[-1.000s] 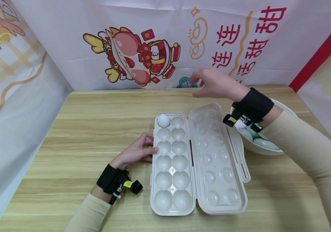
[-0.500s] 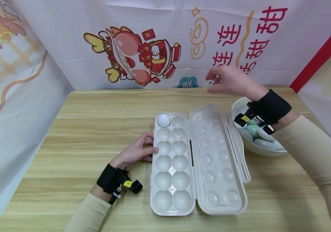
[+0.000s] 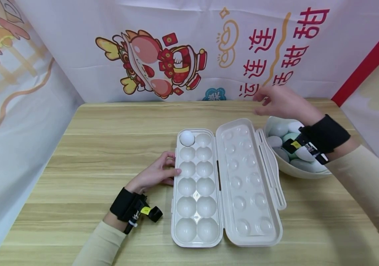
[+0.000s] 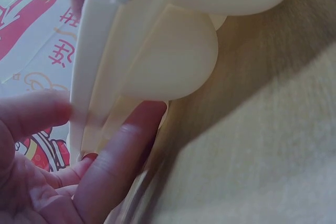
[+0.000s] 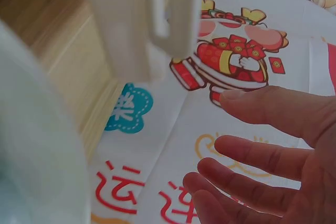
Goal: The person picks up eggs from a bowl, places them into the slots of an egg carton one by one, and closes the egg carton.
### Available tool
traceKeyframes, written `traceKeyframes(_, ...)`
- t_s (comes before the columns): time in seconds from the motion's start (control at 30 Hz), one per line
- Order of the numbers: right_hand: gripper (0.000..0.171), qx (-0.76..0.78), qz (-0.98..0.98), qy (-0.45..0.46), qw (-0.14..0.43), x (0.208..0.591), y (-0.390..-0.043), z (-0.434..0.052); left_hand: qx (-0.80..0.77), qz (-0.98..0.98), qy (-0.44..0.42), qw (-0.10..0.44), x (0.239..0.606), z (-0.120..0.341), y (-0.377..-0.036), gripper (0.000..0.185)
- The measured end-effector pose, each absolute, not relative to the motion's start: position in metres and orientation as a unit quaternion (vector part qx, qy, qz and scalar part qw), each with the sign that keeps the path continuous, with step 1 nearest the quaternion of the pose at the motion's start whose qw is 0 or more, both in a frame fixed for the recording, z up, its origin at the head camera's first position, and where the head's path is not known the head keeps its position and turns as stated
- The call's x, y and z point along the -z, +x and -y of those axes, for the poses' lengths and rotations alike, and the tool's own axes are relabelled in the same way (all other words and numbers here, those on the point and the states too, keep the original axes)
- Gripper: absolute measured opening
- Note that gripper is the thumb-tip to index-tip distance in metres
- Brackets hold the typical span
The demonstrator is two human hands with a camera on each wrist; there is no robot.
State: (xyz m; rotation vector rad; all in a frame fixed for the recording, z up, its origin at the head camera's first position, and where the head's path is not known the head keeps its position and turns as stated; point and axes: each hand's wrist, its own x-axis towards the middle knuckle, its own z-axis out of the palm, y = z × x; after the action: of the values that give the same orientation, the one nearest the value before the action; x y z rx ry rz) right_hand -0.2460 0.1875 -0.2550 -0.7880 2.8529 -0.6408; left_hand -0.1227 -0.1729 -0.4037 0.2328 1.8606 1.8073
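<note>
A white plastic egg carton (image 3: pixel 196 194) lies unfolded on the table, its lid (image 3: pixel 246 188) laid back to the right. One white egg (image 3: pixel 187 138) sits in the far left cup; the other cups are bare. My left hand (image 3: pixel 155 173) grips the tray's left edge, thumb on the rim and fingers underneath, as the left wrist view shows beside a rounded cup (image 4: pixel 173 59). My right hand (image 3: pixel 282 102), fingers loosely bent with nothing in them, hovers beyond the carton, near the back of a bowl (image 3: pixel 297 172).
The bowl holds several eggs, white and pale green (image 3: pixel 303 153), partly covered by the right wrist's strap and camera. The lid's handle (image 3: pixel 272 168) reaches close to the bowl. A printed cloth (image 3: pixel 162 22) hangs behind the wooden table (image 3: pixel 109 140).
My right hand has moved right and slightly lower, from behind the carton's lid toward the bowl, showing more eggs. My left hand and the carton stay in place.
</note>
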Motion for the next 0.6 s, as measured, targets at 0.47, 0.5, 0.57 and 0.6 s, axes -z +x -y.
traceKeyframes(0.47, 0.041, 0.179, -0.949, -0.244, 0.089, 0.269, -0.234, -0.235, -0.671, -0.687, 0.085, 0.267, 0.407, 0.173, -0.123, 0.045)
traceKeyframes(0.5, 0.042, 0.175, -0.95, -0.244, 0.091, 0.269, -0.232, -0.238, -0.67, -0.687, 0.084, 0.267, 0.406, 0.173, -0.123, 0.045)
traceKeyframes(0.57, 0.044, 0.163, -0.951, -0.244, 0.094, 0.27, -0.229, -0.245, -0.67, -0.688, 0.084, 0.267, 0.406, 0.173, -0.123, 0.045)
traceKeyframes(0.6, 0.045, 0.157, -0.953, -0.242, 0.096, 0.271, -0.228, -0.248, -0.67, -0.688, 0.084, 0.266, 0.405, 0.173, -0.124, 0.045)
